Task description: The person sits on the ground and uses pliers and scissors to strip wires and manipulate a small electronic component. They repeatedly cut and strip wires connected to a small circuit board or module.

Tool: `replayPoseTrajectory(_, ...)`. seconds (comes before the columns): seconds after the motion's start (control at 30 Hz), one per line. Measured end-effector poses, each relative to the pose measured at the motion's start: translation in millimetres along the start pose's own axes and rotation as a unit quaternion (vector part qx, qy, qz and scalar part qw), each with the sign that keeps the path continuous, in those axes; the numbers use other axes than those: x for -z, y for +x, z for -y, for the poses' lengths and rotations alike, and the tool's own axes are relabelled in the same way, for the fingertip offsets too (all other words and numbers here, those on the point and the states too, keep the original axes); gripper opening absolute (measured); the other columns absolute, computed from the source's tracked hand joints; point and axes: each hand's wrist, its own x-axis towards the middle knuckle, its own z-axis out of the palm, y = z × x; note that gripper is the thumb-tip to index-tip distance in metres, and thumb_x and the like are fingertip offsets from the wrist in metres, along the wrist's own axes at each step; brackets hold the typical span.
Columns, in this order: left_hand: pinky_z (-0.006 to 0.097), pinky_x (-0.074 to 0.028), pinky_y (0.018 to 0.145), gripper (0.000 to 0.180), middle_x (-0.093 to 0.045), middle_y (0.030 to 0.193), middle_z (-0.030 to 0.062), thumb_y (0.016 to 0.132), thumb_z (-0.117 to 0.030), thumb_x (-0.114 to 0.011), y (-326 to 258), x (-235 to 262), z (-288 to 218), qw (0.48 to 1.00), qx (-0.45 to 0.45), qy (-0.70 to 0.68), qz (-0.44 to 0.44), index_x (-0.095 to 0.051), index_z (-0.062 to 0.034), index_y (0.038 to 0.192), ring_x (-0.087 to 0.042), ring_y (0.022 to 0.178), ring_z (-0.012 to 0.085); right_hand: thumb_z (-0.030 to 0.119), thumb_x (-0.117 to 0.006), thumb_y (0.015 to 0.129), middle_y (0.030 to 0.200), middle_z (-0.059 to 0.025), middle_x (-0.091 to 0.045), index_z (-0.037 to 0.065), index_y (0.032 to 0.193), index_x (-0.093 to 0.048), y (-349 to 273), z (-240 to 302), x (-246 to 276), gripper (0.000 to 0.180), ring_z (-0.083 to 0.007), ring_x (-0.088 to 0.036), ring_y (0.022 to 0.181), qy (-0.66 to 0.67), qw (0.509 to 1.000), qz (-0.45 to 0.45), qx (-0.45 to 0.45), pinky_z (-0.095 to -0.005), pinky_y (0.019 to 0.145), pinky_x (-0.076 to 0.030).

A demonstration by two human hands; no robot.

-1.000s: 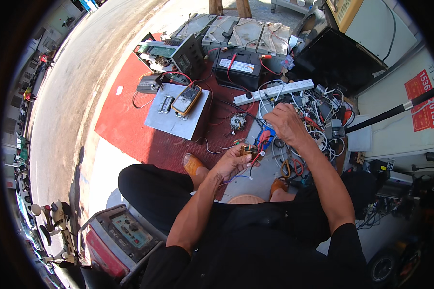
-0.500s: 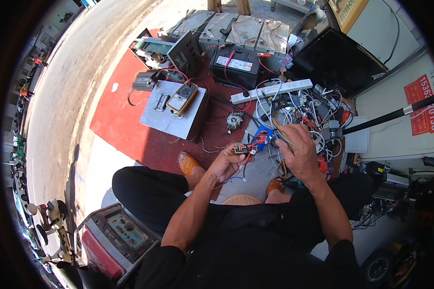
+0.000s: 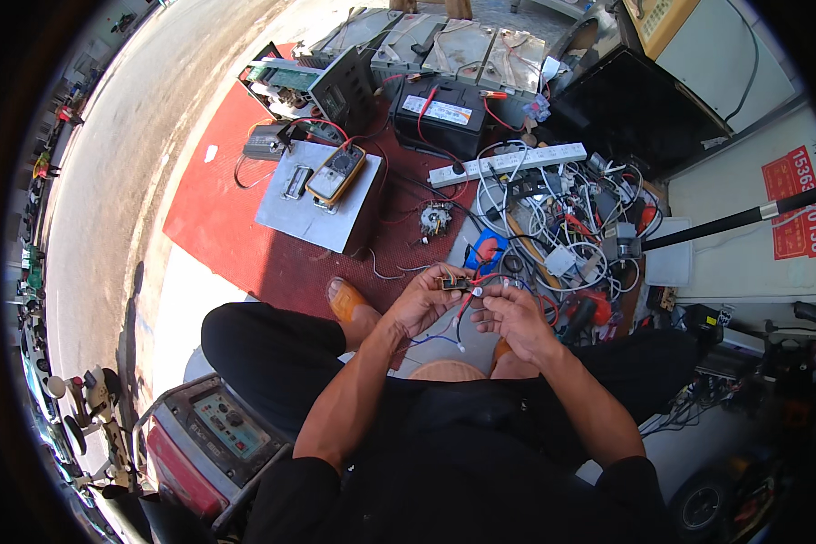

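Note:
My left hand pinches a small circuit board, from which red, black and blue wires trail. Close beside it, my right hand has its fingers curled together at the wires, by a small white plug. A thin blue wire ends in another white plug hanging below. Just beyond my hands lies a blue and red object. A brown stick-like thing rests among the cables past my right hand.
A yellow multimeter lies on a metal box at the left. Behind stands a black battery with clip leads. A white power strip and tangled cables spread at the right. A red generator-like machine sits near my left.
My right hand has come down and left to the wires beside the board; the brown stick-like thing that was at its fingers now lies among the cables. My left hand stays nearly still.

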Motion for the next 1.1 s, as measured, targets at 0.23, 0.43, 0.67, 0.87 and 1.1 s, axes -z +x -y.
replayPoseTrajectory(0.23,0.032,-0.056,0.109,0.039,-0.065,0.140,0.0114,0.090,0.019,-0.068,0.9,4.6,0.0,1.000,0.002,0.009,0.015,-0.067,-0.0040,0.122,-0.066,0.128,0.0221,0.015,-0.062,0.106,0.107,-0.0081,-0.075,0.009,0.112,-0.066,0.2,0.6,0.7,0.010,-0.0212,-0.075,0.094,0.020,1.000,0.004,-0.020,-0.0358,0.080,-0.061)
replayPoseTrajectory(0.43,0.033,-0.055,0.111,0.040,-0.065,0.141,0.0127,0.089,0.019,-0.068,2.6,7.9,0.2,0.999,-0.010,0.016,0.039,-0.068,-0.0043,0.121,-0.064,0.132,0.0234,0.018,-0.065,0.106,0.103,-0.0078,-0.076,0.011,0.111,-0.067,1.8,-1.1,-1.1,0.009,-0.0198,-0.076,0.090,0.014,1.000,0.013,-0.021,-0.0339,0.077,-0.061)
replayPoseTrajectory(0.67,0.034,-0.054,0.112,0.039,-0.065,0.142,0.0138,0.088,0.019,-0.069,3.0,9.7,1.3,1.000,-0.004,0.022,0.022,-0.069,-0.0036,0.121,-0.064,0.132,0.0248,0.015,-0.065,0.106,0.101,-0.0097,-0.077,0.007,0.110,-0.068,5.1,-5.8,-0.1,0.010,-0.0206,-0.076,0.086,0.007,1.000,-0.002,-0.006,-0.0337,0.075,-0.061)
replayPoseTrajectory(0.87,0.035,-0.054,0.112,0.038,-0.065,0.142,0.0142,0.089,0.017,-0.069,2.5,9.3,2.3,1.000,-0.006,0.011,0.024,-0.069,-0.0028,0.121,-0.063,0.133,0.0253,0.018,-0.067,0.105,0.100,-0.0090,-0.076,0.005,0.112,-0.069,5.3,-8.9,1.3,0.015,-0.0192,-0.076,0.086,-0.079,0.996,-0.006,0.041,-0.0321,0.077,-0.060)
replayPoseTrajectory(1.1,0.033,-0.056,0.110,0.039,-0.065,0.143,0.0144,0.089,0.020,-0.066,2.1,3.6,5.4,1.000,0.009,-0.005,0.006,-0.068,-0.0006,0.122,-0.066,0.129,0.0232,0.019,-0.067,0.106,0.102,-0.0094,-0.075,0.002,0.114,-0.067,2.2,-9.4,1.4,0.019,-0.0183,-0.075,0.086,-0.129,0.990,-0.032,0.054,-0.0316,0.078,-0.060)
